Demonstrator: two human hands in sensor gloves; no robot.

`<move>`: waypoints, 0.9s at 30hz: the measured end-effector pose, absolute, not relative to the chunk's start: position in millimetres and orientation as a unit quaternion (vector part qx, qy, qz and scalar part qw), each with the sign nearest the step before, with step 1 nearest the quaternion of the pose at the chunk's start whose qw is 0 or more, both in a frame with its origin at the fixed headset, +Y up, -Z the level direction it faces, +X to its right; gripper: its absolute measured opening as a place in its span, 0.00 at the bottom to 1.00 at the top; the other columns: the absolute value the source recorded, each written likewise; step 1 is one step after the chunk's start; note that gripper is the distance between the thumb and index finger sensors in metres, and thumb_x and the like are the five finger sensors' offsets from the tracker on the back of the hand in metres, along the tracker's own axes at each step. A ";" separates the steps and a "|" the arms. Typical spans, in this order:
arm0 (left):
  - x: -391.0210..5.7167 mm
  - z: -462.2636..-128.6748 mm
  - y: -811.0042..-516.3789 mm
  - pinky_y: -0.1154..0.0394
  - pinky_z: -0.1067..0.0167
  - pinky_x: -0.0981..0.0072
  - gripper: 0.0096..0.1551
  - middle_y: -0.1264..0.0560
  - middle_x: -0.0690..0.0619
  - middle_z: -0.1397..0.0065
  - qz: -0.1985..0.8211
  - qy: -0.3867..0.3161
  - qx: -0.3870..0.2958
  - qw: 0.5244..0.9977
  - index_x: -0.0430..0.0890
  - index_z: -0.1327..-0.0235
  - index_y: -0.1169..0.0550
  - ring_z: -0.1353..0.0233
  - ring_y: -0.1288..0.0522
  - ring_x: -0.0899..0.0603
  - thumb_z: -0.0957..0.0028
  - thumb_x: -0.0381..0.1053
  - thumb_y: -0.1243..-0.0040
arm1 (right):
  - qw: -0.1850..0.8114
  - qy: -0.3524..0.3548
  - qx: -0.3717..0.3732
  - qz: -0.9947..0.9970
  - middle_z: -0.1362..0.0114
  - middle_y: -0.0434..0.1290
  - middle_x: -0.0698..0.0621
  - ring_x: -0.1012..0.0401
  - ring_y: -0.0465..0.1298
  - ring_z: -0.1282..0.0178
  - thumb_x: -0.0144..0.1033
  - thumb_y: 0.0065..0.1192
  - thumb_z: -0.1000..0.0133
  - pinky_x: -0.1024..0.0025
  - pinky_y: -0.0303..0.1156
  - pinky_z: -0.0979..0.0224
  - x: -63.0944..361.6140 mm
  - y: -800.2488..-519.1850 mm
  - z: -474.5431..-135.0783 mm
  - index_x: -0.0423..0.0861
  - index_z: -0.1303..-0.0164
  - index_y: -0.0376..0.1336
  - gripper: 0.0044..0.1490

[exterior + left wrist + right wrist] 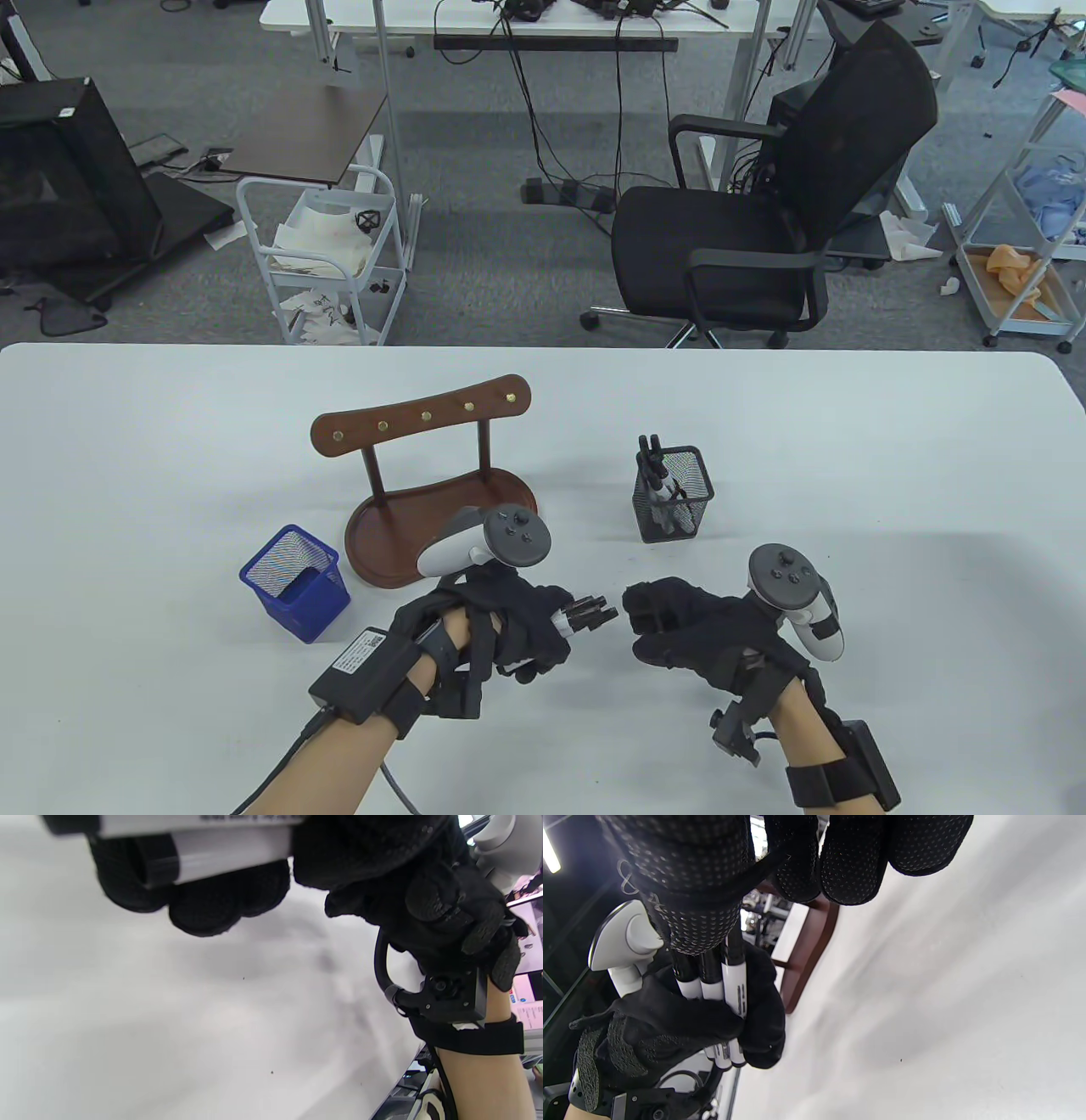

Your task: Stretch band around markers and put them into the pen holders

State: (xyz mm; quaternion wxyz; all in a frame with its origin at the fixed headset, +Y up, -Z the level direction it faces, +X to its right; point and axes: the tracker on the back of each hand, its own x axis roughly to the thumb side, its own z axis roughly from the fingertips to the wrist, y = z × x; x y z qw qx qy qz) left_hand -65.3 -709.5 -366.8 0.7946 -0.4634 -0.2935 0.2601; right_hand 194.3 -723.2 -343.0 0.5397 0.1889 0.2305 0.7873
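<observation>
While both hands were positioned low in the centre of the table view, the left hand [501,624] was found curled around a bundle of markers [585,615], whose black capped ends protruded toward the right of the frame. The right hand [679,624] sat just beside those ends, its fingers bent inward; the right wrist view showed its fingers [852,861] closing over the dark caps of the markers [729,984], three white barrels being visible side by side in the left hand's [670,1031] grip. The left wrist view showed a white barrel with a black cap [191,857] lying across the gloved fingers [212,904] at the upper left of the frame. No band could be made out in any view. A black mesh pen holder [674,497] stood right of centre on the white table [848,475], upright, with several markers already in it, well above the right hand in the frame. A blue mesh pen holder [295,583] stood at the left of the left hand, leaning slightly. A brown wooden stand [428,484] with an oval base and a curved top rail bearing brass pegs stood between the two holders. A grey-and-white tracker [492,543] rode on the back of the left hand, and another [797,598] on the right. Beyond the table, a black office chair [764,212] and a white trolley [318,255] occupied the floor.
</observation>
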 end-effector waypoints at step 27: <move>-24.4 -355.5 -717.7 0.20 0.46 0.43 0.29 0.20 0.48 0.42 0.162 -0.330 -0.457 0.810 0.41 0.32 0.37 0.49 0.15 0.42 0.38 0.50 0.37 | 0.323 0.198 0.179 0.908 0.28 0.73 0.50 0.40 0.69 0.28 0.43 0.89 0.54 0.30 0.61 0.25 158.1 -722.2 -330.8 0.54 0.35 0.68 0.39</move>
